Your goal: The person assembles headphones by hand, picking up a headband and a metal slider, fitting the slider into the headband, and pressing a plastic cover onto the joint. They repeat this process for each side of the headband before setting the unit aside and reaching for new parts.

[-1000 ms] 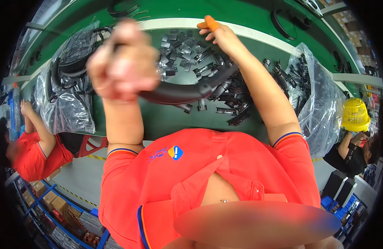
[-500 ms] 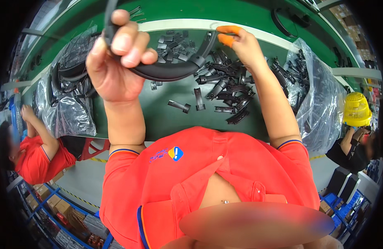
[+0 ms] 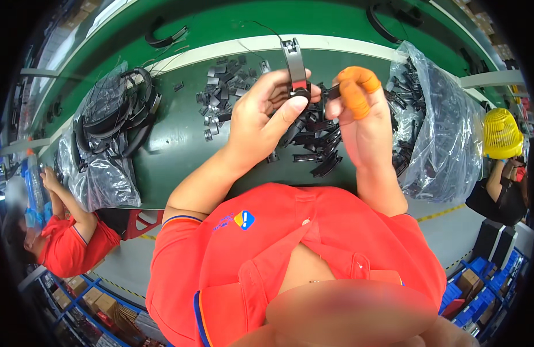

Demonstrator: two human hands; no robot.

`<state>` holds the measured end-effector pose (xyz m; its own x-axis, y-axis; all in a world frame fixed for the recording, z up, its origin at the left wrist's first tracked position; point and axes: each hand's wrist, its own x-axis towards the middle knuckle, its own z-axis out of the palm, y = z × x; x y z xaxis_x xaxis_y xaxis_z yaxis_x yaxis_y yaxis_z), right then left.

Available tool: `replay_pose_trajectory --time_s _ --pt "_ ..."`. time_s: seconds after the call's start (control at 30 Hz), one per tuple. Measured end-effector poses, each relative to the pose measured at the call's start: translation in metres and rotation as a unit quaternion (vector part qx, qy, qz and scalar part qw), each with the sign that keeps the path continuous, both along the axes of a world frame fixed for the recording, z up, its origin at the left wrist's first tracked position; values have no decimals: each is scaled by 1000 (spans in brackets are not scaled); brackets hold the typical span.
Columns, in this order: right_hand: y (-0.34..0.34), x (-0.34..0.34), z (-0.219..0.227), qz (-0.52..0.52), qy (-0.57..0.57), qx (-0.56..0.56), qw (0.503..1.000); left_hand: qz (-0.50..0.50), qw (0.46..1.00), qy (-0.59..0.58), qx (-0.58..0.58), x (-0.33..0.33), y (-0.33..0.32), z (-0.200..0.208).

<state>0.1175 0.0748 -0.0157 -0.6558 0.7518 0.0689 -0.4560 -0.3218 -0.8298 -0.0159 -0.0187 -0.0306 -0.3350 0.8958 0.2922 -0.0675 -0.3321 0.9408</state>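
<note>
My left hand (image 3: 256, 124) is closed round a black headphone headband (image 3: 295, 63), which stands end-on above the worktable. A red patch shows inside its end, and a thin dark wire curls away from the tip. Just to the right, my right hand (image 3: 366, 124), with orange finger cots on thumb and finger, pinches a small dark plastic part (image 3: 333, 92). That part is close beside the headband; whether they touch I cannot tell. Beneath both hands lies a pile of curved black plastic pieces (image 3: 316, 141), partly covered by them. Small dark flat parts (image 3: 218, 87) are scattered left of my left hand.
At left, several headbands (image 3: 114, 110) rest on a clear plastic bag (image 3: 105, 179). Another plastic bag (image 3: 446, 144) with black pieces lies at right. A pale rail (image 3: 209, 52) crosses the far side. A yellow fan (image 3: 503, 134) and co-workers (image 3: 76, 237) are at the sides.
My left hand has come down and right with the headband, turning it end-on. My right hand has left the headband's far end, moved nearer me, and now pinches a small dark part.
</note>
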Motion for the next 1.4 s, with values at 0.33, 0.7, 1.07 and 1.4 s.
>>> replay_pose_trajectory --time_s 0.33,0.7,1.07,1.4 --pt "-6 -2 -6 -33 -21 38 999 28 999 30 -8 3 1 -4" --pt "-7 -7 -13 -27 -28 78 996 7 996 86 -31 0 1 -15" --pt "-5 1 -13 -5 -130 268 955 -77 993 -58 -67 27 -3 -7" --pt "-15 11 -11 -19 -136 212 968 -6 996 88 -6 36 4 -20"
